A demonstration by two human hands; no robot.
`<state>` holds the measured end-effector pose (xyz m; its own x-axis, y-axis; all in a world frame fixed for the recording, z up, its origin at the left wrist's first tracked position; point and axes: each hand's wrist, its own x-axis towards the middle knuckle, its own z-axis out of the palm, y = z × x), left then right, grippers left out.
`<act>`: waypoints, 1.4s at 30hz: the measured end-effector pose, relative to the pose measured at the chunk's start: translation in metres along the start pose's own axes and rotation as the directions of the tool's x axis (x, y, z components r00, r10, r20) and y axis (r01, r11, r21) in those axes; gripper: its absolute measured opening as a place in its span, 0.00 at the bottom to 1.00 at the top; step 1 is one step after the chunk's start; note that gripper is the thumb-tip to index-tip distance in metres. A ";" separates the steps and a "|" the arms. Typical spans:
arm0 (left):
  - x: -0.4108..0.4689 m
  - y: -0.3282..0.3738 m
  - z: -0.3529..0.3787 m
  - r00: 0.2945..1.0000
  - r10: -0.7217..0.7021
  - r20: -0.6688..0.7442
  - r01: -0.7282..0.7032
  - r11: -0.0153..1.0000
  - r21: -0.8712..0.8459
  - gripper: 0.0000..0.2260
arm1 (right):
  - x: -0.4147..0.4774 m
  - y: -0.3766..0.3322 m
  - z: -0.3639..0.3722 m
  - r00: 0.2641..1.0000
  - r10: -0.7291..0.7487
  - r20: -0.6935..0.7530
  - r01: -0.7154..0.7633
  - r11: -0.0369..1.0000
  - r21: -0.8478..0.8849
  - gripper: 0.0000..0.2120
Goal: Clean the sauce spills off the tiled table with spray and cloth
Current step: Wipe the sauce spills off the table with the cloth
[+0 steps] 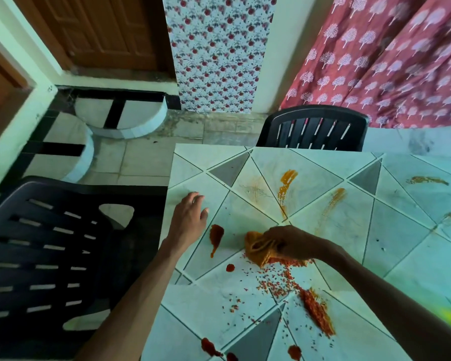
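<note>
Right hand [294, 243] gripped bunched orange cloth [261, 250], pressed on tiled table [401, 230] amid red sauce smears [315, 308] — left hand [190, 217] flat, fingers spread, near table's left edge. Black chair [44, 246] beside.

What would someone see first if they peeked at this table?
Probably the red sauce splashed over the tiled table, with a thick blob near its left edge. Next, the right hand in the middle, pressing a stained orange cloth onto the mess. The left hand rests flat by the left edge.
</note>
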<state>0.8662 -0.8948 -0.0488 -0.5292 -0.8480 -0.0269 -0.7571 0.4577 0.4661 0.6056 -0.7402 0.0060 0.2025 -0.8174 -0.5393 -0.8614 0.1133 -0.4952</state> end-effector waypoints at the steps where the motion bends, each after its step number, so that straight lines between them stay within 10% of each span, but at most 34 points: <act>1: -0.001 -0.001 0.000 1.000 0.016 -0.020 -0.017 0.999 -0.027 0.15 | 0.000 0.002 -0.009 0.999 -0.001 -0.049 0.002 1.000 0.020 0.16; 15: -0.014 -0.025 -0.009 0.992 -0.020 -0.128 0.002 0.990 -0.139 0.10 | 0.128 -0.042 -0.127 0.784 0.115 -0.610 -0.077 0.993 0.088 0.13; 30: -0.053 -0.024 0.002 0.993 -0.072 -0.091 0.060 0.990 -0.124 0.19 | 0.115 -0.074 -0.067 0.952 -0.117 -0.284 0.041 0.964 -0.262 0.26; 42: -0.091 -0.015 0.001 0.997 -0.064 -0.040 0.060 0.994 -0.096 0.22 | 0.008 -0.027 -0.007 0.989 -0.122 -0.081 0.107 0.980 -0.165 0.17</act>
<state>0.9254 -0.8245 -0.0548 -0.4642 -0.8855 -0.0209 -0.7470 0.3787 0.5464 0.6273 -0.7543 0.0198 0.2676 -0.8683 -0.4178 -0.8997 -0.0699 -0.4309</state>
